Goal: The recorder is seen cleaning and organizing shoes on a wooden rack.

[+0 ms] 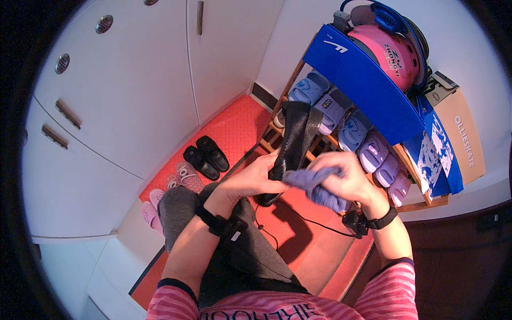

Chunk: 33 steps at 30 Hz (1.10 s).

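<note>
My left hand [256,176] grips a black shoe [294,136], held up with its length pointing away from me. A crumpled blue-purple cloth [316,186] is in my right hand [344,176], and its left end touches the lower end of the shoe. The right hand is slightly blurred. Both wrists wear black straps with small devices. Part of the shoe is hidden behind my left fingers and the cloth.
A wooden shoe rack [436,200] with several slippers stands ahead to the right, under a blue box [360,84] and a pink helmet [388,56]. Black slides [206,156] rest on the red mat [240,124]. White cabinets [132,80] line the left. A black cord [312,222] crosses below my hands.
</note>
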Available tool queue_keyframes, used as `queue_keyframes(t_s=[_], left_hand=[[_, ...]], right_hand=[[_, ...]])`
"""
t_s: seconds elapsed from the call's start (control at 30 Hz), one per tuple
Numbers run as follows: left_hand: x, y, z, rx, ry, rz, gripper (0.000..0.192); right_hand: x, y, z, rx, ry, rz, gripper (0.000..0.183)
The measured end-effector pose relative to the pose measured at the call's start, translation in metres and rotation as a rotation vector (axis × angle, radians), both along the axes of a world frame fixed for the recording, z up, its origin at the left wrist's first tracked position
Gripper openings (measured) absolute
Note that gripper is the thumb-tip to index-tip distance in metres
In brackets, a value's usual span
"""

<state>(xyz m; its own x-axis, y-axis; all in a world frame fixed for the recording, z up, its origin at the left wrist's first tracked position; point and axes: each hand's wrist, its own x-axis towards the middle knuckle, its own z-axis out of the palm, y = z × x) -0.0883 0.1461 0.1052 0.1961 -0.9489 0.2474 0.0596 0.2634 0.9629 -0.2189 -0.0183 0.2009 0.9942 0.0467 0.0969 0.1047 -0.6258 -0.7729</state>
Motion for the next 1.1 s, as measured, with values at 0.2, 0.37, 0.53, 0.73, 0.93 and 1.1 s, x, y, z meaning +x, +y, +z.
queue_keyframes(t_s=[0.2,0.37,0.53,0.73,0.93,1.1], left_hand=[[-0.002,0.001,0.014,0.023,0.047,0.019,0.061],[0.000,-0.002,0.005,0.012,-0.081,0.057,0.055],[-0.002,-0.004,0.000,-0.040,0.021,0.032,0.059],[0.005,-0.008,-0.002,-0.200,0.600,0.166,0.046],[-0.002,-0.014,-0.001,-0.088,0.870,0.080,0.044],[-0.005,-0.020,-0.008,-0.143,0.701,0.194,0.044]], right_hand=[[0.013,-0.004,0.004,-0.350,-0.489,-0.274,0.023],[0.011,0.015,-0.017,-0.464,-0.318,-0.126,0.020],[-0.008,-0.012,-0.010,0.116,0.146,-0.066,0.022],[-0.017,-0.026,-0.013,0.561,-0.136,-0.673,0.020],[-0.018,-0.002,-0.044,0.273,-0.327,-0.689,0.026],[0.008,0.033,-0.012,-0.421,-0.534,-0.128,0.031]])
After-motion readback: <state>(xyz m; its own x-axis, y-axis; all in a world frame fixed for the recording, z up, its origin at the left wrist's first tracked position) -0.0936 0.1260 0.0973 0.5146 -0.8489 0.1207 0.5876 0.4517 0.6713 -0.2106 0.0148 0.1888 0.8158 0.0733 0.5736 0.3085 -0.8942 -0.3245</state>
